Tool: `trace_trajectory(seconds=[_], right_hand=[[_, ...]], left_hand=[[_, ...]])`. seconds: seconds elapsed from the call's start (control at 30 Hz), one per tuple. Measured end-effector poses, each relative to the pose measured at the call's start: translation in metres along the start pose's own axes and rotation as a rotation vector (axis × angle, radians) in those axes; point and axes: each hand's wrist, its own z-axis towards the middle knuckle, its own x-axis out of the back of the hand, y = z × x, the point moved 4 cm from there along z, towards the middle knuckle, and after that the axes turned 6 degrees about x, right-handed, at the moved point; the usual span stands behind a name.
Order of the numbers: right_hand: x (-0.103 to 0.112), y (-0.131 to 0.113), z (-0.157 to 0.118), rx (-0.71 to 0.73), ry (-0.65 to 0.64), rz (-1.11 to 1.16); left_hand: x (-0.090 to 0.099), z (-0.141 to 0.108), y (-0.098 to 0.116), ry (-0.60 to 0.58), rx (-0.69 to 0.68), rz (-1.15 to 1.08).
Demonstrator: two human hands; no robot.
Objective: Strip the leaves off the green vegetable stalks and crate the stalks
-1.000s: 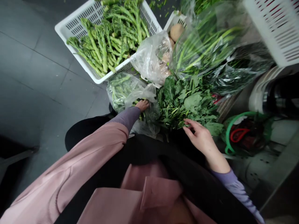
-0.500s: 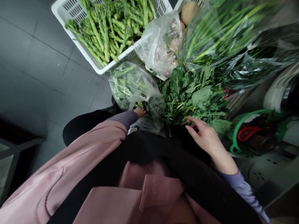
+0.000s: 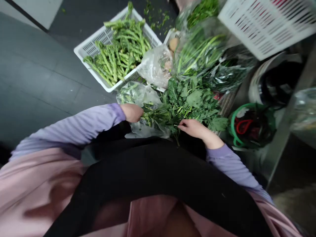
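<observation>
In the head view, the left hand [image 3: 133,112] is closing its grip on the stem end of a loose pile of dark green leafy greens [image 3: 191,102] lying on the grey tiled floor [image 3: 37,82], beside a crumpled clear plastic bag [image 3: 138,95]. The right hand [image 3: 194,127] is curling its fingers, grasping the stems at the pile's near edge. A white slotted plastic basket [image 3: 86,49] of green stalks is sitting just beyond the bag.

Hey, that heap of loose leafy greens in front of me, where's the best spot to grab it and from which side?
Probably by the stem ends, from the near side. The leafy greens fan their broad leaves away from the body, while the thin stalks gather toward the near edge, where the left hand and right hand rest. Bunched stalks give a firmer hold than the loose leaves.
</observation>
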Motion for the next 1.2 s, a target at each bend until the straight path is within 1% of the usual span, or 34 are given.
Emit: trace_trajectory(seconds=[0.03, 0.07, 0.1, 0.13, 0.17, 0.2, 0.23, 0.27, 0.3, 0.33, 0.37, 0.4, 0.43, 0.5, 0.53, 0.57, 0.6, 0.63, 0.67, 0.73, 0.77, 0.83, 0.9, 0.93, 0.97, 1.03, 1.07, 1.1, 1.13, 1.2], right_hand=[[-0.001, -0.004, 0.000, 0.002, -0.006, 0.072], [-0.002, -0.010, 0.001, 0.004, 0.001, 0.181], [-0.002, -0.017, 0.001, 0.010, 0.024, 0.331], [-0.001, -0.024, 0.002, 0.019, 0.061, 0.512], [0.001, -0.032, 0.004, 0.030, 0.120, 0.713], [0.005, -0.038, 0.006, 0.044, 0.202, 0.912], [0.010, -0.044, 0.008, 0.059, 0.311, 1.092], [0.015, -0.048, 0.009, 0.070, 0.442, 1.235], [0.020, -0.050, 0.011, 0.070, 0.589, 1.333], [0.024, -0.052, 0.012, 0.058, 0.739, 1.385], [0.026, -0.053, 0.013, 0.044, 0.879, 1.406], [0.027, -0.055, 0.013, 0.034, 0.990, 1.411], [0.026, -0.057, 0.014, 0.033, 1.069, 1.411], [0.022, -0.062, 0.016, 0.037, 1.152, 1.393], [0.020, -0.064, 0.015, 0.040, 1.185, 1.346], [0.019, -0.065, 0.012, 0.054, 1.205, 1.245], [0.019, -0.067, 0.009, 0.087, 1.204, 1.088], [0.020, -0.070, 0.006, 0.138, 1.172, 0.898], [0.019, -0.075, 0.003, 0.202, 1.112, 0.697], [0.013, -0.084, -0.004, 0.306, 0.964, 0.367], [0.008, -0.089, -0.009, 0.336, 0.912, 0.269], [-0.003, -0.101, -0.017, 0.412, 0.821, 0.206], [-0.013, -0.113, -0.021, 0.487, 0.742, 0.295], [-0.013, -0.114, -0.021, 0.482, 0.739, 0.400], [-0.010, -0.110, -0.020, 0.432, 0.769, 0.549], [0.002, -0.091, -0.013, 0.248, 0.863, 0.940], [0.009, -0.081, -0.009, 0.173, 0.882, 1.141], [0.017, -0.074, -0.005, 0.139, 0.866, 1.315], [0.025, -0.069, -0.001, 0.140, 0.826, 1.444], [0.036, -0.067, 0.002, 0.190, 0.748, 1.554]], left_hand=[[0.017, -0.014, 0.013, -0.038, -0.037, 0.059], [0.027, -0.029, 0.027, -0.083, -0.096, 0.152], [0.031, -0.043, 0.041, -0.098, -0.158, 0.206], [0.030, -0.057, 0.056, -0.082, -0.214, 0.220], [0.023, -0.070, 0.069, -0.046, -0.259, 0.200], [0.012, -0.080, 0.080, 0.005, -0.289, 0.146], [-0.002, -0.088, 0.088, 0.061, -0.305, 0.072], [-0.016, -0.094, 0.095, 0.114, -0.317, -0.014], [-0.030, -0.097, 0.100, 0.165, -0.323, -0.116], [-0.043, -0.099, 0.103, 0.180, -0.331, -0.237], [-0.055, -0.100, 0.106, 0.155, -0.327, -0.372], [-0.064, -0.100, 0.107, 0.094, -0.313, -0.512], [-0.072, -0.100, 0.109, 0.006, -0.290, -0.645], [-0.080, -0.101, 0.111, -0.150, -0.234, -0.857], [-0.081, -0.103, 0.111, -0.185, -0.217, -0.928], [-0.080, -0.104, 0.112, -0.192, -0.209, -0.983], [-0.079, -0.106, 0.112, -0.182, -0.207, -1.027], [-0.078, -0.107, 0.113, -0.172, -0.206, -1.061], [-0.078, -0.107, 0.113, -0.176, -0.202, -1.086], [-0.080, -0.106, 0.114, -0.244, -0.178, -1.112], [-0.081, -0.104, 0.114, -0.290, -0.156, -1.126], [-0.077, -0.096, 0.111, -0.343, -0.082, -1.190], [-0.067, -0.086, 0.106, -0.381, -0.005, -1.299], [-0.061, -0.082, 0.104, -0.421, 0.010, -1.340], [-0.056, -0.080, 0.103, -0.484, 0.001, -1.360], [-0.048, -0.084, 0.105, -0.641, -0.094, -1.331], [-0.045, -0.088, 0.107, -0.693, -0.162, -1.295], [-0.044, -0.093, 0.110, -0.719, -0.225, -1.254], [-0.044, -0.098, 0.113, -0.714, -0.282, -1.218], [-0.045, -0.104, 0.118, -0.624, -0.369, -1.158]])
